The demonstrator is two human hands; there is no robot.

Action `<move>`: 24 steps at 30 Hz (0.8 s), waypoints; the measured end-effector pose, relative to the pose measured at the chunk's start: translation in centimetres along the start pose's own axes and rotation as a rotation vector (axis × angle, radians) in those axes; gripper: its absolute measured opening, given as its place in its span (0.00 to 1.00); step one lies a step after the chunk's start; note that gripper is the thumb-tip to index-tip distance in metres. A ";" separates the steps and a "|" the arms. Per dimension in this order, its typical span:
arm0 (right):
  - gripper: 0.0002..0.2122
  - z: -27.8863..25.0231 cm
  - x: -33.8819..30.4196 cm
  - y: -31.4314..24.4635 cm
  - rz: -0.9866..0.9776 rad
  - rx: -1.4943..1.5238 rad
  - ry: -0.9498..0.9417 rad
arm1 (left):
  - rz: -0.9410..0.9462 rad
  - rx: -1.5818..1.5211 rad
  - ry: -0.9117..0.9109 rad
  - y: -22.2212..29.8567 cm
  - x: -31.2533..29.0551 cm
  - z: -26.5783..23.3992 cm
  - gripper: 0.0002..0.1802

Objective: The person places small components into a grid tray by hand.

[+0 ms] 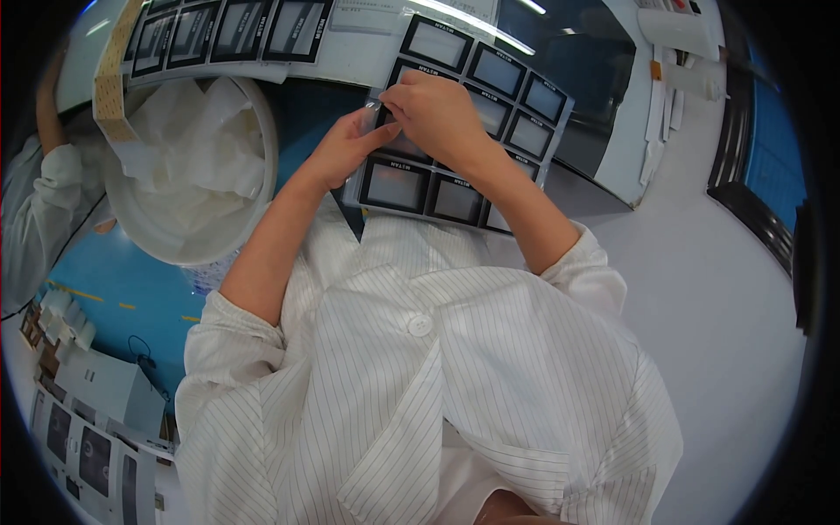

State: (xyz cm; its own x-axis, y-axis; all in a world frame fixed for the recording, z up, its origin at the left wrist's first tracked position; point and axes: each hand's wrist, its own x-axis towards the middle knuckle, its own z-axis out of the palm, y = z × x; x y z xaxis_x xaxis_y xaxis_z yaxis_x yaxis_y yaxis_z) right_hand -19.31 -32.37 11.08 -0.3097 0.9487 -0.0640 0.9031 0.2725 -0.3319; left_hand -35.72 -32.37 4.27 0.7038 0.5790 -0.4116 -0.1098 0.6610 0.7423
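Both my hands meet over the left side of a tray (pixel 420 214) that holds rows of flat, black-framed panels with pale grey windows. My left hand (pixel 344 149) is closed at the tray's left edge, thumb pointing right and fingertips beside a small shiny clear piece (pixel 372 107). Whatever it grips is too small to make out. Just right of it, my right hand (pixel 437 114) is curled in a pinch above the panels. Its fingertips are turned toward the left hand, and what they hold is hidden. One framed panel (pixel 394 184) shows below my hands.
A round white bin (pixel 273 149) with crumpled translucent film (pixel 192 140) stands at the left. Beyond it, more framed panels (pixel 241 31) lie in a row on the table. A dark glossy surface (pixel 577 79) is at the back right. Another person's sleeve (pixel 57 192) shows at far left.
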 end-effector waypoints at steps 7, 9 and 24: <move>0.06 -0.4 -0.8 0.7 0.000 0.049 0.007 | -0.043 -0.030 0.006 0.4 -0.2 0.2 0.14; 0.06 -0.5 -1.2 0.9 0.003 0.052 0.012 | -0.104 -0.073 -0.009 0.5 -0.3 0.1 0.14; 0.05 -2.8 -5.2 3.5 0.066 0.065 -0.005 | -0.056 -0.048 0.002 0.3 -0.3 0.4 0.14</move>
State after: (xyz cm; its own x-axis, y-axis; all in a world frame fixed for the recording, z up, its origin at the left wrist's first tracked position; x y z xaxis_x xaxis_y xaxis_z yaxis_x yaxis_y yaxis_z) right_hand -13.68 -35.92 12.84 -0.2517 0.9634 -0.0923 0.9005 0.1982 -0.3871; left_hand -35.63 -32.52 4.87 0.7084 0.5413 -0.4530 -0.1034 0.7144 0.6921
